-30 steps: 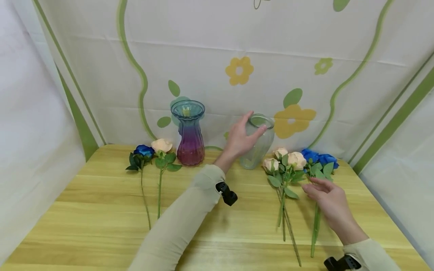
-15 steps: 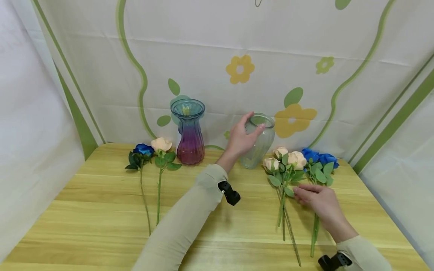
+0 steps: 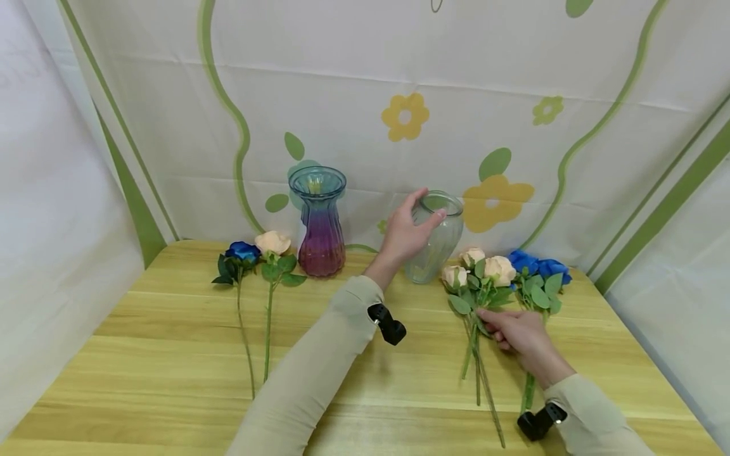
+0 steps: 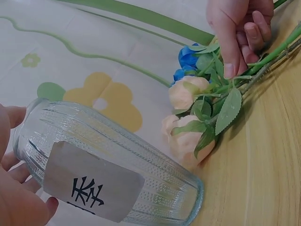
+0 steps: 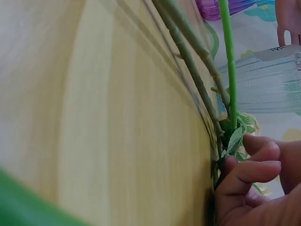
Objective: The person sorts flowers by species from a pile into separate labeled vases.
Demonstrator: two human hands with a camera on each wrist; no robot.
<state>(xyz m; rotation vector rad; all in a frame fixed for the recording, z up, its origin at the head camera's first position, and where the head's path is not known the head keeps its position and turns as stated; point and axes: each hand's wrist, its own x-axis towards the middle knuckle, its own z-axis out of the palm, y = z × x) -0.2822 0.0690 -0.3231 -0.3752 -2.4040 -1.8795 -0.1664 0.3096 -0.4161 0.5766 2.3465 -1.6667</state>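
Observation:
My left hand [image 3: 406,235] holds a clear glass vase [image 3: 441,244] near its rim, thumb on one side and fingers on the other. The vase stands upright on the table; a paper label [image 4: 94,181] with black characters shows on it in the left wrist view. To its right lie several peach roses [image 3: 499,271] with green leaves and long stems. My right hand [image 3: 527,339] pinches a peach rose's green stem [image 5: 229,61] just below the blooms, beside a leaf. Exactly which bloom that stem carries is hard to tell.
A blue-to-purple glass vase [image 3: 322,234] stands at the back left. Left of it lie a blue rose [image 3: 242,252] and a single peach rose [image 3: 272,243]. Blue roses [image 3: 552,270] lie at the right, partly behind my right hand. A printed curtain [image 3: 342,114] hangs behind the table [image 3: 171,354].
My right hand has moved left from the blue roses to the peach roses and taken a stem, whose lower end has shifted slightly left. My left hand has stayed on the clear vase.

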